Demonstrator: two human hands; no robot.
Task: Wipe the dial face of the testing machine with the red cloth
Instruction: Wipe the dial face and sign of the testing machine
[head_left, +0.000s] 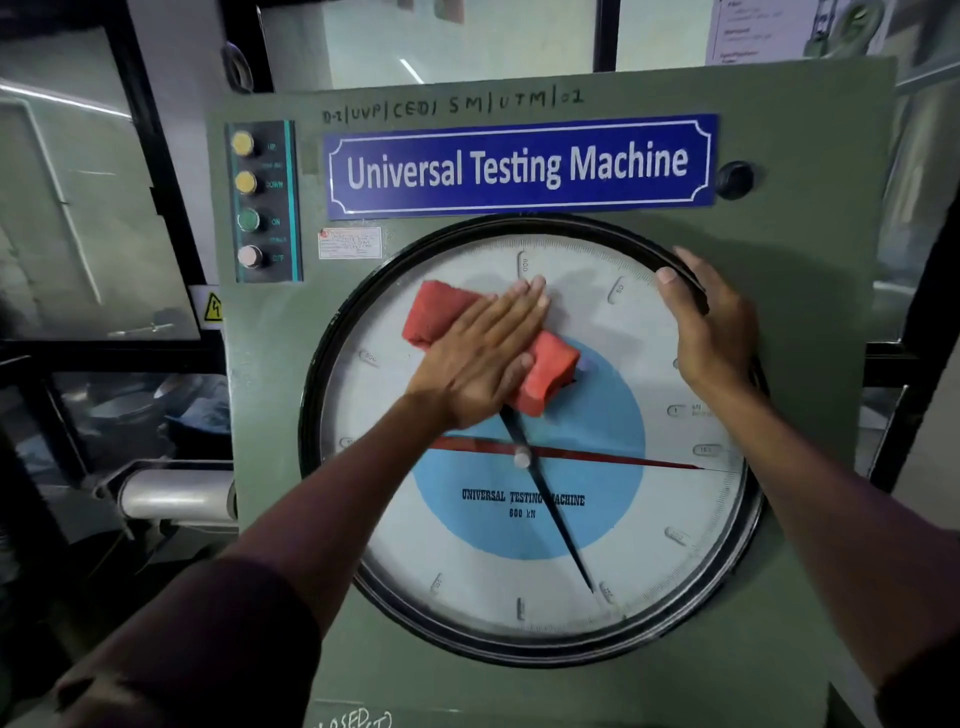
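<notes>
The round dial face (649, 525) fills the green front panel of the testing machine; it is white with a blue centre, a black pointer and a red pointer. A folded red cloth (441, 312) lies flat against the upper left part of the dial. My left hand (480, 358) presses on the cloth with fingers stretched out flat toward the top of the dial. My right hand (709, 327) grips the black rim (332, 358) of the dial at its upper right, thumb on the glass side.
A blue "Universal Testing Machine" sign (519, 166) sits above the dial. A strip of several push buttons (249, 202) is at the panel's upper left, a black knob (735, 179) at the upper right. A metal cylinder (176, 493) juts out left of the panel.
</notes>
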